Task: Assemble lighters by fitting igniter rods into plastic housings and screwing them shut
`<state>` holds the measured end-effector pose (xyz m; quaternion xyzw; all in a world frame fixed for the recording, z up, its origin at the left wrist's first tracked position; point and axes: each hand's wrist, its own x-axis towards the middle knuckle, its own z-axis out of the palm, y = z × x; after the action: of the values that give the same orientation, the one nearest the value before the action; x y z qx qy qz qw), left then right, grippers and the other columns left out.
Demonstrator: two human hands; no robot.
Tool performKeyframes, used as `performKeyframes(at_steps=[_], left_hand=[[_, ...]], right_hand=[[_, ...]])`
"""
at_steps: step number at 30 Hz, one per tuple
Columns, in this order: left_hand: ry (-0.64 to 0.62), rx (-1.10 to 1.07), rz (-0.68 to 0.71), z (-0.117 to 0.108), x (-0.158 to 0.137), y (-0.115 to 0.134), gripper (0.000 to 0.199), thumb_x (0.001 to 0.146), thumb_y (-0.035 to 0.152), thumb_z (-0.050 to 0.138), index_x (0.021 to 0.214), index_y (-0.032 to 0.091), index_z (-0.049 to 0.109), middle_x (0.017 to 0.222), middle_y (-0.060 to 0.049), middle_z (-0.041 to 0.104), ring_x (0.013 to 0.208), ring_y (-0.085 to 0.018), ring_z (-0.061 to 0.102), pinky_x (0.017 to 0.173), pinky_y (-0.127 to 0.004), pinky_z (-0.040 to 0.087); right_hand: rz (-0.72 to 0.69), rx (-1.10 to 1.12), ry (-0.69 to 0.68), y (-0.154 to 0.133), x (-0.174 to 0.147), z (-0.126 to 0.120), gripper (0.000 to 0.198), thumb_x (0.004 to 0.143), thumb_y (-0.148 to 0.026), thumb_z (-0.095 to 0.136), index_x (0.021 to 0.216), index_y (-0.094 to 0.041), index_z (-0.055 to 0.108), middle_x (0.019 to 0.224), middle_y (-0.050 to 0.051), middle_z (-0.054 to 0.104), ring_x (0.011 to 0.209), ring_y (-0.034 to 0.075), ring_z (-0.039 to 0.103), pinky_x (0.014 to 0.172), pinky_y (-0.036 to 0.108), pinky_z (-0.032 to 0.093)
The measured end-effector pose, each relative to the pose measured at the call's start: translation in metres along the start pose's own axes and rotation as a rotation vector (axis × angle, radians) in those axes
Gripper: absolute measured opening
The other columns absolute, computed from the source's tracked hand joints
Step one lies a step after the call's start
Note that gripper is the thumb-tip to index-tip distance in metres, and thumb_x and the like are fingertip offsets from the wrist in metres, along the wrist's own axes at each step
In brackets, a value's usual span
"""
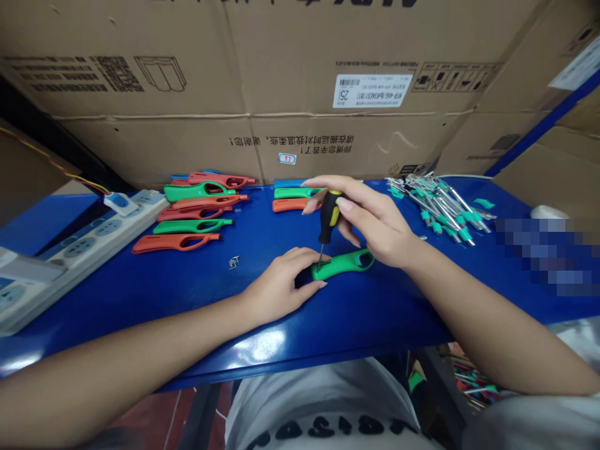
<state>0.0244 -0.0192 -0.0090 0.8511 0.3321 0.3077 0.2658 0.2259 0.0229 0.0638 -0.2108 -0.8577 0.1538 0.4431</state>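
Observation:
A green lighter handle (345, 265) lies on the blue table in front of me. My left hand (293, 278) grips its left end between thumb and fingers. In my right hand (370, 219) is a black and yellow screwdriver (329, 215), held nearly upright. Its thin tip reaches down to the left part of the green handle; whether a screw sits under it is too small to tell. A small pile of screws (233, 262) lies to the left of my left hand. Behind my right hand, an orange lighter handle (288, 205) and a green one (290, 192) lie side by side.
Several orange, red and green handles (192, 226) are lined up at the left, beside a white power strip (100, 234). Metal lighter rods with teal ends (445, 206) are heaped at the back right. A cardboard wall (187, 144) stands behind the blue table (398, 312).

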Motion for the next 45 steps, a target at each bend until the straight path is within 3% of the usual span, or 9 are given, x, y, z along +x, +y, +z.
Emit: performKeyframes(at_steps=[3, 7, 14, 20, 26, 32, 36, 40, 45], left_hand=[[-0.005, 0.000, -0.003, -0.0002, 0.0001, 0.0001, 0.031, 0.091, 0.022, 0.070, 0.121, 0.020, 0.065, 0.120, -0.008, 0.071, 0.114, -0.024, 0.064, 0.103, -0.043, 0.050], [0.013, 0.016, 0.004, 0.0001, -0.0002, 0.0003, 0.031, 0.090, 0.022, 0.071, 0.121, 0.021, 0.065, 0.120, -0.008, 0.071, 0.115, -0.024, 0.064, 0.104, -0.043, 0.050], [-0.006, -0.003, -0.018, -0.0007, 0.0007, 0.0023, 0.030, 0.090, 0.021, 0.070, 0.120, 0.019, 0.066, 0.119, -0.008, 0.072, 0.112, -0.024, 0.066, 0.102, -0.043, 0.051], [0.008, 0.017, 0.006, -0.0005, 0.0005, 0.0015, 0.031, 0.090, 0.021, 0.071, 0.120, 0.020, 0.064, 0.120, -0.008, 0.071, 0.115, -0.024, 0.064, 0.104, -0.043, 0.049], [-0.002, 0.007, -0.003, -0.0009, 0.0008, 0.0024, 0.031, 0.090, 0.022, 0.070, 0.121, 0.020, 0.065, 0.118, -0.008, 0.072, 0.112, -0.024, 0.065, 0.103, -0.043, 0.051], [0.015, 0.014, 0.000, 0.0003, 0.0000, 0.0011, 0.031, 0.090, 0.023, 0.071, 0.121, 0.021, 0.064, 0.120, -0.008, 0.071, 0.114, -0.025, 0.065, 0.104, -0.045, 0.050], [-0.001, 0.015, -0.006, -0.0003, 0.0003, 0.0014, 0.031, 0.090, 0.022, 0.071, 0.121, 0.020, 0.065, 0.119, -0.008, 0.071, 0.113, -0.024, 0.065, 0.103, -0.043, 0.050], [-0.002, 0.017, -0.011, -0.0005, 0.0006, 0.0015, 0.032, 0.090, 0.022, 0.071, 0.121, 0.019, 0.065, 0.117, -0.008, 0.072, 0.112, -0.024, 0.064, 0.103, -0.043, 0.050], [0.011, 0.021, -0.003, 0.0001, 0.0002, 0.0012, 0.032, 0.090, 0.023, 0.071, 0.121, 0.021, 0.064, 0.121, -0.007, 0.071, 0.115, -0.024, 0.064, 0.104, -0.043, 0.050]], right_hand=[[0.027, -0.018, -0.008, 0.0023, -0.0012, 0.0003, 0.039, 0.105, -0.041, 0.044, 0.134, -0.021, 0.060, 0.112, 0.008, 0.073, 0.087, 0.017, 0.070, 0.077, 0.032, 0.059], [-0.073, -0.271, 0.154, 0.0086, -0.0059, -0.0003, 0.038, 0.088, -0.052, 0.069, 0.109, -0.020, 0.071, 0.101, 0.008, 0.076, 0.086, 0.021, 0.072, 0.081, 0.033, 0.058], [0.034, -0.007, -0.042, 0.0017, -0.0022, 0.0008, 0.041, 0.107, -0.035, 0.033, 0.141, -0.020, 0.053, 0.122, 0.010, 0.071, 0.096, 0.017, 0.071, 0.083, 0.033, 0.059], [-0.026, -0.206, 0.153, 0.0086, -0.0045, 0.0000, 0.037, 0.087, -0.050, 0.071, 0.109, -0.020, 0.071, 0.099, 0.008, 0.076, 0.085, 0.020, 0.071, 0.079, 0.032, 0.059], [0.027, -0.004, -0.015, -0.0002, -0.0022, 0.0024, 0.043, 0.108, -0.037, 0.032, 0.140, -0.020, 0.055, 0.116, 0.009, 0.073, 0.088, 0.016, 0.071, 0.080, 0.032, 0.059], [-0.075, -0.182, 0.136, 0.0051, -0.0056, 0.0020, 0.027, 0.093, -0.040, 0.066, 0.113, -0.022, 0.072, 0.107, 0.007, 0.076, 0.087, 0.019, 0.071, 0.081, 0.032, 0.059], [-0.037, -0.060, 0.031, 0.0027, -0.0040, 0.0009, 0.035, 0.105, -0.034, 0.042, 0.131, -0.021, 0.063, 0.116, 0.009, 0.073, 0.099, 0.019, 0.070, 0.088, 0.034, 0.058], [0.059, 0.095, -0.040, 0.0009, -0.0014, 0.0029, 0.038, 0.107, -0.036, 0.039, 0.136, -0.019, 0.058, 0.118, 0.009, 0.072, 0.092, 0.016, 0.071, 0.078, 0.030, 0.060], [-0.103, -0.198, 0.125, 0.0040, -0.0032, -0.0001, 0.028, 0.092, -0.042, 0.067, 0.110, -0.020, 0.071, 0.104, 0.008, 0.076, 0.095, 0.021, 0.072, 0.087, 0.033, 0.059]])
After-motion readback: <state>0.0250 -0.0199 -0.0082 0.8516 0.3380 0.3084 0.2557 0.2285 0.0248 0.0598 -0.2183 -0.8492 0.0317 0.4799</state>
